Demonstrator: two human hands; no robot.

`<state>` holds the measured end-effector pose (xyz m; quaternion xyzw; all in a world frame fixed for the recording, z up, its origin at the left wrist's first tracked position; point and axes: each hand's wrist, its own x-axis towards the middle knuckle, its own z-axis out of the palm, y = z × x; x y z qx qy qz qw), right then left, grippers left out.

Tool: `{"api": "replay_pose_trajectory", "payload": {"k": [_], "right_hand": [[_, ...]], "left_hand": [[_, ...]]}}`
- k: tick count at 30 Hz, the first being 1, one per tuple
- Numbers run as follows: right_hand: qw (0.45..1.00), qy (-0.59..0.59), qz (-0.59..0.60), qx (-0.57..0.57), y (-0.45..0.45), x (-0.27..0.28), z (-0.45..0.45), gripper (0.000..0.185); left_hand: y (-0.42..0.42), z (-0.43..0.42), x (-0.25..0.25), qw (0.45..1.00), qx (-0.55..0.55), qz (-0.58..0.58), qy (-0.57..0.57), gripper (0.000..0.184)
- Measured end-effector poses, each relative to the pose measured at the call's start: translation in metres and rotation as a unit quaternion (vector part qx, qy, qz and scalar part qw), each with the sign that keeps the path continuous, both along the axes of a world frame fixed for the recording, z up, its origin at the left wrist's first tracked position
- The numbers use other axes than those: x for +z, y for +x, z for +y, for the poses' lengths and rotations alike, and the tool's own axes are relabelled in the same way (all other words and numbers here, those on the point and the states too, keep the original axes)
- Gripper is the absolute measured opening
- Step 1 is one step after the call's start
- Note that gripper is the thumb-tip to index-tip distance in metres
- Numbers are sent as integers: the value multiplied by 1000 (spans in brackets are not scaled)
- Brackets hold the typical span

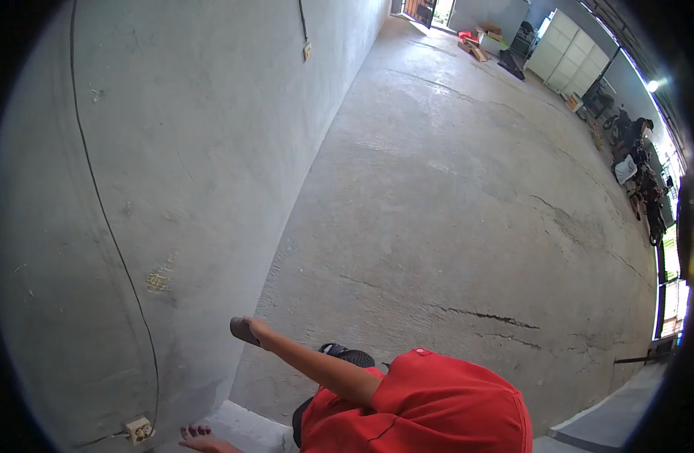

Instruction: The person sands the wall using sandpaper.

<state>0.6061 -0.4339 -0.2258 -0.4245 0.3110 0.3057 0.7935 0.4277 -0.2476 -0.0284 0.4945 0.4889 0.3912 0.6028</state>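
Head view: just right of the wall socket (140, 430), the left hand (203, 439) has a loose grip, apparently empty; farther up and right of that socket, the grip of the right hand (259, 331) is wrapped round a dark grey object (243, 330), best kept steady and clear of the socket's cable (156, 370)

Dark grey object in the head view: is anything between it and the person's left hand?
Nothing visible stands between the left hand and the dark grey object held by the right hand. Wall and pale ledge show behind the gap. One view leaves depth uncertain.
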Motion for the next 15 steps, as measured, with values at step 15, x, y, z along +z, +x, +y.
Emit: {"api": "replay_pose_trajectory", "payload": {"k": [15], "right_hand": [[999, 23, -44, 7, -23, 56, -25, 46]], "left_hand": [[-15, -37, 20, 998, -29, -27, -47, 61]]}}
